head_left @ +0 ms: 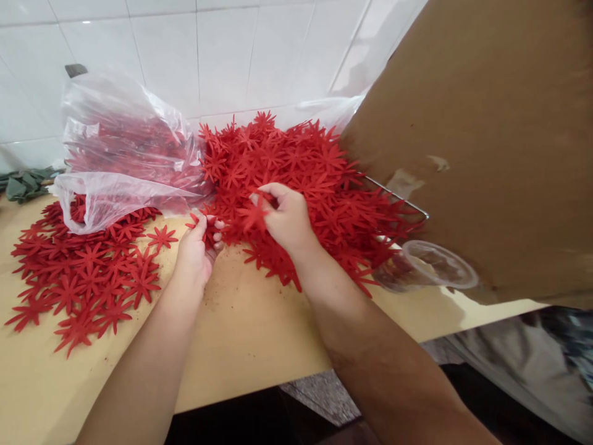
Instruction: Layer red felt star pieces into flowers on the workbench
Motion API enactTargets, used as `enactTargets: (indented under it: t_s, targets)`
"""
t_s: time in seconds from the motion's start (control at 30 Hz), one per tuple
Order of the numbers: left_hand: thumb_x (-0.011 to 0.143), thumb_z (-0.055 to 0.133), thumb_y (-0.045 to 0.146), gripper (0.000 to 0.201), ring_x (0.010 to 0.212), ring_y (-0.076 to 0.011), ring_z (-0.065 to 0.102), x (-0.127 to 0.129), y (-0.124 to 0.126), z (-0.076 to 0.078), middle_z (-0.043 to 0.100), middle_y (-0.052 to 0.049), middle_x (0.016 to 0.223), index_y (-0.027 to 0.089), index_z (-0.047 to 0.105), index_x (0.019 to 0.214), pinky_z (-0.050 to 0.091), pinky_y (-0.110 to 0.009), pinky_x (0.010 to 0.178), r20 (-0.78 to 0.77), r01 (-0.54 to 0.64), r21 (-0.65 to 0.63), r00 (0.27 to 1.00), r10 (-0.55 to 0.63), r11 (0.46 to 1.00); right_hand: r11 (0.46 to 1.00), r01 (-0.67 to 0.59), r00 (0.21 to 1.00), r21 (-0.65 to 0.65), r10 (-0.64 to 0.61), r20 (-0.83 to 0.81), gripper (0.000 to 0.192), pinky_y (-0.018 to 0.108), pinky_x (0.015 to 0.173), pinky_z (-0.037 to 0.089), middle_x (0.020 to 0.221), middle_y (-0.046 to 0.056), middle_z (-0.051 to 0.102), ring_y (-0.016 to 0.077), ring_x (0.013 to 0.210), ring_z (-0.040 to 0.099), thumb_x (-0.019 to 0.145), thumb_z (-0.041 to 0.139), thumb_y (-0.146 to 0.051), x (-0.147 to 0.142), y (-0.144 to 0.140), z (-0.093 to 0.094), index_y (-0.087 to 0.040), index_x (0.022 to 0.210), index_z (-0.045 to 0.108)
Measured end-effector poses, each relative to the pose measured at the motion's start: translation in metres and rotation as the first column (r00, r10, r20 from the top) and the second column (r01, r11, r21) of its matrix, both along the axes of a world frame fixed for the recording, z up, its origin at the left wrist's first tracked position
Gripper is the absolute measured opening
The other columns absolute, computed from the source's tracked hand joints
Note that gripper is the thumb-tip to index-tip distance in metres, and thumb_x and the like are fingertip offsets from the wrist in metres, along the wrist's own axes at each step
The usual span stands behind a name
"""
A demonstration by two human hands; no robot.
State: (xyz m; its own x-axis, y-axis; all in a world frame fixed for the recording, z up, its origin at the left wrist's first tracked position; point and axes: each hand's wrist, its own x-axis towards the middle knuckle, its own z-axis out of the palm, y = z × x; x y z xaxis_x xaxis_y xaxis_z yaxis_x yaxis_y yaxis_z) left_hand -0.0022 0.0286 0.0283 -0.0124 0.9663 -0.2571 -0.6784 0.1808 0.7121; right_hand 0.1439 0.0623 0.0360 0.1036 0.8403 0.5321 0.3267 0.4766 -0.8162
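Thin red star-shaped flower cutouts with narrow petals lie heaped in a large pile [278, 154] at the middle of the table. My left hand [200, 244] is closed around a red flower cutout [210, 230], just left of that pile. Between the thumb and fingers of my right hand [286, 216] is another red flower cutout [253, 213], held over the pile's front. A second, flatter pile [88, 272] spreads across the table at the left. One single cutout [162, 238] lies between that pile and my left hand.
A clear plastic bag [125, 148] full of red cutouts leans by the tiled wall [162, 55]. At the right stand a large brown cardboard box [491, 142], a metal wire frame [398, 198] and a clear plastic tub [440, 266]. Green fabric pieces [28, 185] lie far left.
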Motion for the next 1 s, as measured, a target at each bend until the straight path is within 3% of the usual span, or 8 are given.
enactTargets:
  t_s: [0.2, 0.3, 0.43, 0.57, 0.67, 0.77, 0.9, 1.0]
  targets:
    - [0.083, 0.045, 0.023, 0.015, 0.045, -0.0038, 0.047, -0.008, 0.004, -0.002, 0.059, 0.001, 0.061, 0.014, 0.055, 0.076, 0.036, -0.015, 0.044, -0.023, -0.039, -0.051, 0.999, 0.038, 0.998, 0.967, 0.256, 0.952, 0.009, -0.25, -0.178, 0.004, 0.027, 0.056, 0.036, 0.059, -0.003, 0.051, 0.01, 0.054, 0.042, 0.066, 0.056, -0.019, 0.029, 0.02, -0.007, -0.019, 0.064, 0.053]
    - [0.078, 0.053, 0.032, 0.017, 0.043, -0.0034, 0.045, -0.006, 0.001, 0.0, 0.053, 0.003, 0.057, 0.015, 0.056, 0.076, 0.034, -0.015, 0.041, -0.087, 0.038, -0.018, 0.995, -0.039, 0.999, 0.989, 0.147, 0.977, -0.013, -0.147, -0.151, 0.004, 0.026, 0.055, 0.036, 0.057, -0.004, 0.049, 0.0095, 0.053, 0.042, 0.068, 0.055, -0.02, 0.021, 0.017, -0.01, -0.019, 0.065, 0.052]
    - [0.058, 0.069, 0.047, 0.037, 0.04, -0.003, 0.039, 0.003, -0.006, 0.002, 0.046, 0.005, 0.052, 0.015, 0.055, 0.071, 0.029, -0.016, 0.039, -0.216, 0.181, 0.001, 0.96, -0.176, 0.984, 0.993, -0.054, 0.997, 0.106, 0.047, 0.065, 0.002, 0.025, 0.059, 0.039, 0.063, -0.002, 0.052, 0.0104, 0.059, 0.048, 0.071, 0.053, -0.019, -0.005, -0.001, -0.007, -0.018, 0.07, 0.054]
    - [0.055, 0.071, 0.04, 0.033, 0.039, -0.0024, 0.035, 0.006, -0.009, 0.001, 0.043, 0.007, 0.048, 0.016, 0.052, 0.067, 0.026, -0.016, 0.039, -0.296, 0.2, 0.006, 0.936, -0.189, 0.98, 0.968, -0.117, 0.953, 0.223, 0.046, 0.299, 0.004, 0.026, 0.062, 0.04, 0.068, 0.001, 0.054, 0.0119, 0.064, 0.049, 0.073, 0.051, -0.018, -0.019, -0.013, -0.006, -0.017, 0.072, 0.055]
    - [0.055, 0.071, 0.033, 0.029, 0.038, -0.0021, 0.033, 0.005, -0.008, 0.0, 0.04, 0.008, 0.045, 0.016, 0.047, 0.061, 0.025, -0.016, 0.04, -0.357, 0.168, 0.006, 0.921, -0.155, 0.986, 0.975, -0.049, 0.95, 0.217, -0.022, 0.311, 0.006, 0.028, 0.064, 0.042, 0.068, 0.001, 0.055, 0.013, 0.064, 0.05, 0.075, 0.05, -0.021, -0.015, -0.007, -0.01, -0.018, 0.071, 0.054]
    - [0.055, 0.07, 0.03, 0.027, 0.039, -0.002, 0.034, 0.005, -0.007, 0.001, 0.041, 0.008, 0.045, 0.016, 0.047, 0.06, 0.026, -0.016, 0.041, -0.395, 0.134, 0.026, 0.912, -0.113, 0.991, 0.973, 0.121, 0.953, 0.195, -0.169, 0.252, 0.011, 0.032, 0.067, 0.044, 0.071, 0.003, 0.055, 0.0153, 0.067, 0.052, 0.078, 0.046, -0.025, 0.004, 0.008, -0.016, -0.018, 0.074, 0.054]
    - [0.057, 0.07, 0.032, 0.026, 0.039, -0.002, 0.033, 0.007, -0.006, 0.002, 0.041, 0.008, 0.045, 0.016, 0.051, 0.064, 0.025, -0.016, 0.041, -0.428, 0.097, 0.037, 0.901, -0.072, 0.995, 0.878, 0.411, 0.855, 0.244, -0.464, 0.232, 0.033, 0.046, 0.085, 0.04, 0.104, 0.014, 0.052, 0.0261, 0.1, 0.049, 0.075, 0.053, -0.031, 0.033, 0.02, -0.012, -0.015, 0.103, 0.051]
    - [0.061, 0.069, 0.035, 0.026, 0.041, -0.0025, 0.035, 0.008, -0.006, -0.001, 0.044, 0.007, 0.05, 0.016, 0.055, 0.071, 0.025, -0.017, 0.041, -0.451, 0.069, 0.026, 0.891, -0.05, 0.997, 0.872, 0.374, 0.821, 0.317, -0.47, 0.324, 0.054, 0.053, 0.095, 0.029, 0.122, 0.017, 0.044, 0.0316, 0.118, 0.036, 0.069, 0.061, -0.038, 0.027, 0.009, -0.002, -0.016, 0.116, 0.047]
